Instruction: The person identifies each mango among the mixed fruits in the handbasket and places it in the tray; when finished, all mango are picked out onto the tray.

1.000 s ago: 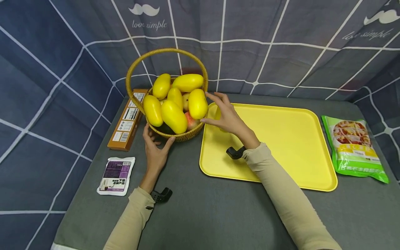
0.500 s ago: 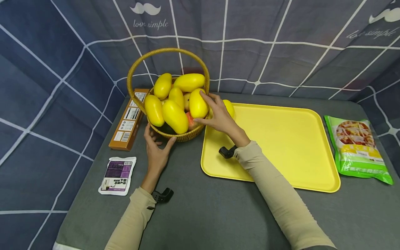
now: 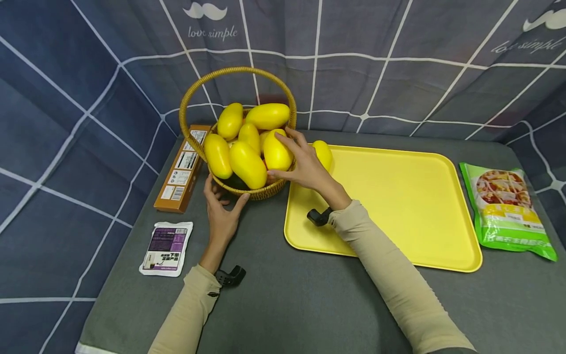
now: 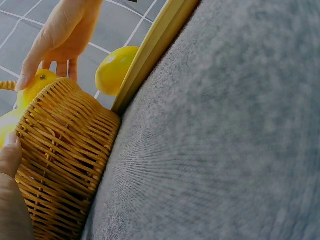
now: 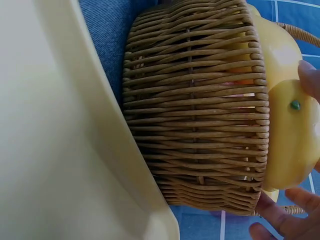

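A wicker basket [image 3: 265, 193] with a tall handle holds several yellow mangoes and a reddish fruit, mostly hidden. My left hand [image 3: 222, 219] grips the basket's near left side, its thumb at the rim in the left wrist view and its other fingers partly hidden. My right hand [image 3: 309, 167] holds a mango [image 3: 276, 152] at the basket's right side between thumb and fingers. In the right wrist view that mango [image 5: 290, 135] rests at the rim with fingers on both ends. Another mango [image 3: 323, 153] lies at the far left corner of the yellow tray [image 3: 389, 206].
A brown box [image 3: 179, 177] lies left of the basket, partly behind it. Nearer sits a white and purple pouch [image 3: 165, 249]. A green food packet [image 3: 508, 211] lies right of the tray. A grey checked curtain [image 3: 345, 83] hangs behind the table.
My right hand has moved left from beside the basket onto the mango, which has shifted slightly left and toward me. The mango on the tray has come into fuller view. My left hand stays put.
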The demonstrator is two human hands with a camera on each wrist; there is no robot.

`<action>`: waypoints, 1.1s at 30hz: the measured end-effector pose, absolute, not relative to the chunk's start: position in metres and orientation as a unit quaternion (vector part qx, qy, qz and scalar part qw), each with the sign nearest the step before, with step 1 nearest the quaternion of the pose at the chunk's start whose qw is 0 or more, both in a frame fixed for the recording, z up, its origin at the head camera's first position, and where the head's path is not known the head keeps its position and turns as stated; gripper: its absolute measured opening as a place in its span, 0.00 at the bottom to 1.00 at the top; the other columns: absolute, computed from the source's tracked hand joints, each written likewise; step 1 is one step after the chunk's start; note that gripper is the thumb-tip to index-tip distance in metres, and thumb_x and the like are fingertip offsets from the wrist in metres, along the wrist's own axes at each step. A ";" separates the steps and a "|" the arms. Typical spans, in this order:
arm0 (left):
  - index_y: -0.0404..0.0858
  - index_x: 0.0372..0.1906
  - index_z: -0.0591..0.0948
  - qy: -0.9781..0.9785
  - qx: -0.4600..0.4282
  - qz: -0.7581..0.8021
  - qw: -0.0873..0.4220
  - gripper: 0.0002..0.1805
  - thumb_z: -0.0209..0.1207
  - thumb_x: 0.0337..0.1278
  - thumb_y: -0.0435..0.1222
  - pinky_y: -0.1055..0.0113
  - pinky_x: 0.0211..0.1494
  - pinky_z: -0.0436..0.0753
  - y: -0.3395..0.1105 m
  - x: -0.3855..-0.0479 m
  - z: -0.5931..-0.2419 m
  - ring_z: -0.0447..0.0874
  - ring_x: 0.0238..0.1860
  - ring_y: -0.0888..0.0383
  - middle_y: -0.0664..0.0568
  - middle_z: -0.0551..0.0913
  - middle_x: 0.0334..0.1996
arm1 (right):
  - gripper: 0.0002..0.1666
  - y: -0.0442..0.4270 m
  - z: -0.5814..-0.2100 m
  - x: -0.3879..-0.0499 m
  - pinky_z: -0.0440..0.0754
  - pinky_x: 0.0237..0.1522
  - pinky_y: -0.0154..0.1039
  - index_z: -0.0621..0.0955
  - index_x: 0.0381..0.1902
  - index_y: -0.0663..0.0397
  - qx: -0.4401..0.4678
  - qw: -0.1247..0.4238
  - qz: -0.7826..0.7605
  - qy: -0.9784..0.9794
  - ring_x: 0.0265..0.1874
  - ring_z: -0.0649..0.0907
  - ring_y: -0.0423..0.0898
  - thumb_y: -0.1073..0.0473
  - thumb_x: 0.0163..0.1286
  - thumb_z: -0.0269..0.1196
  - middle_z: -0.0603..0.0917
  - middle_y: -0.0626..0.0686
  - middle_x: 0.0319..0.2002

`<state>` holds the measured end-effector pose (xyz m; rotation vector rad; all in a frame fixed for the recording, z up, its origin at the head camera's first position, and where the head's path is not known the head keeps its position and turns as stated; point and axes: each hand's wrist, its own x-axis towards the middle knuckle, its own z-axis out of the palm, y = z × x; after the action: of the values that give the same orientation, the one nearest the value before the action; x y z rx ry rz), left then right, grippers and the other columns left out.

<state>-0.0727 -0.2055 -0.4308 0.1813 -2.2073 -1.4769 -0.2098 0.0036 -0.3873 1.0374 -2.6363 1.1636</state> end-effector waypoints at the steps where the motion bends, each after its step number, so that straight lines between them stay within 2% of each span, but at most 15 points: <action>1: 0.34 0.77 0.48 -0.806 0.066 -0.539 0.237 0.52 0.68 0.55 0.33 0.46 0.54 0.70 -0.206 -0.073 -0.431 0.68 0.59 0.35 0.28 0.65 0.63 | 0.56 0.004 -0.387 -0.210 0.62 0.67 0.58 0.61 0.76 0.45 0.344 0.039 0.383 -0.856 0.71 0.64 0.59 0.41 0.54 0.75 0.56 0.58 0.75; 9: 0.33 0.76 0.47 -0.804 0.060 -0.541 0.239 0.51 0.68 0.55 0.32 0.44 0.53 0.70 -0.205 -0.072 -0.432 0.68 0.58 0.34 0.27 0.65 0.63 | 0.56 0.005 -0.387 -0.211 0.66 0.69 0.50 0.64 0.74 0.49 0.355 0.041 0.408 -0.840 0.70 0.66 0.53 0.42 0.52 0.76 0.60 0.54 0.74; 17: 0.33 0.76 0.48 -0.803 0.060 -0.542 0.240 0.51 0.68 0.54 0.32 0.44 0.53 0.70 -0.205 -0.073 -0.431 0.68 0.60 0.34 0.28 0.64 0.64 | 0.54 0.012 -0.388 -0.207 0.68 0.68 0.47 0.68 0.72 0.50 0.347 0.082 0.434 -0.827 0.70 0.66 0.49 0.44 0.49 0.77 0.62 0.52 0.72; 27: 0.34 0.76 0.48 -0.804 0.053 -0.539 0.248 0.52 0.68 0.54 0.31 0.43 0.52 0.70 -0.206 -0.074 -0.433 0.69 0.58 0.35 0.28 0.65 0.62 | 0.52 0.031 -0.389 -0.200 0.67 0.69 0.47 0.69 0.71 0.49 0.342 0.101 0.445 -0.821 0.71 0.65 0.48 0.47 0.49 0.78 0.63 0.51 0.73; 33: 0.35 0.76 0.48 -0.805 0.058 -0.537 0.244 0.52 0.68 0.54 0.33 0.42 0.52 0.70 -0.206 -0.074 -0.432 0.69 0.59 0.35 0.28 0.65 0.63 | 0.52 0.051 -0.393 -0.195 0.69 0.67 0.49 0.69 0.71 0.48 0.316 0.114 0.453 -0.826 0.69 0.68 0.49 0.50 0.48 0.78 0.63 0.51 0.72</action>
<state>-0.0740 -0.2063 -0.4323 0.1593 -2.1997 -1.4662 -0.1946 0.0513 -0.3934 0.9262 -2.4208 1.3281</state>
